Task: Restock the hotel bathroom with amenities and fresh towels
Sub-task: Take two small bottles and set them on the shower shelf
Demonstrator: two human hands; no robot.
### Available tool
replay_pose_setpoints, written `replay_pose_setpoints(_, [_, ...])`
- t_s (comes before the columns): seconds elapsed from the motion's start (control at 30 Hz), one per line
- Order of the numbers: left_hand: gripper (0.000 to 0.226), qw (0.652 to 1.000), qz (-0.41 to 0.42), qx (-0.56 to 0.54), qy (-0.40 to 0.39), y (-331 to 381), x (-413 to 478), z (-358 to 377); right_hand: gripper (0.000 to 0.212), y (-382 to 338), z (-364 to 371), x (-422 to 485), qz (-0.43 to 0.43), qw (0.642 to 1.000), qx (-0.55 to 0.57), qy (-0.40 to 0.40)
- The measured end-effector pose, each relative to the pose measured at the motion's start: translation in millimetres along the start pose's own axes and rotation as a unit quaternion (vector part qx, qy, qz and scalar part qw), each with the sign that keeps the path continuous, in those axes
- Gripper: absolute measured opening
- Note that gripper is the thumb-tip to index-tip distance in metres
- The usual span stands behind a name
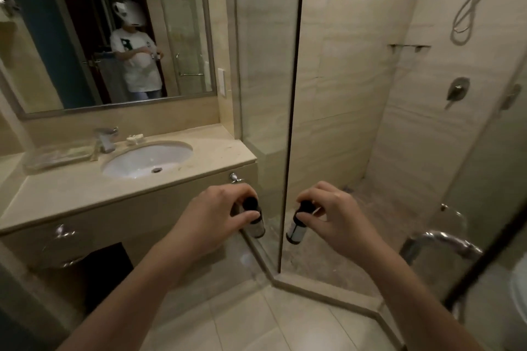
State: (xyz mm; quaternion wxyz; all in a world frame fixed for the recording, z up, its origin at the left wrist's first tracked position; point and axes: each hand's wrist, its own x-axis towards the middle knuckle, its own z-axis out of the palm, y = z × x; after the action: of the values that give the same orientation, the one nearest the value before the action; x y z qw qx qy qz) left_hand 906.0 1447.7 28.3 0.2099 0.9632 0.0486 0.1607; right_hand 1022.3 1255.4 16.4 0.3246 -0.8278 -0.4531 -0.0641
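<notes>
My left hand (pixel 218 215) pinches a small amenity bottle (pixel 256 226) by its black cap; the bottle has a pale label and hangs cap up. My right hand (pixel 335 215) holds a second small bottle (pixel 296 232) the same way. Both bottles are in mid-air in front of the shower's glass panel edge (pixel 291 122), below the level of the vanity counter (pixel 85 194). No towels are in view.
A white sink (pixel 128 168) with a chrome tap (pixel 105 139) and a soap dish (pixel 135 139) sits in the counter under a mirror (pixel 114 31). The open shower stall (pixel 399 122) lies to the right, with a wall shelf (pixel 409 47), a mixer handle (pixel 456 91) and a chrome door handle (pixel 445 239).
</notes>
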Motion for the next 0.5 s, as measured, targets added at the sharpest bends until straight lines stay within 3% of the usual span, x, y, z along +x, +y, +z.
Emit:
replay_pose_setpoints(0.27, [0.019,0.995,0.085,-0.025,-0.036,-83,146,-23,0.017,36,21,130,0.088,0.993,-0.022,0.075])
replay_pose_setpoints(0.5, [0.020,0.986,0.128,-0.083,-0.070,-110,250,25,0.015,108,20,179,0.193,0.974,-0.041,0.110])
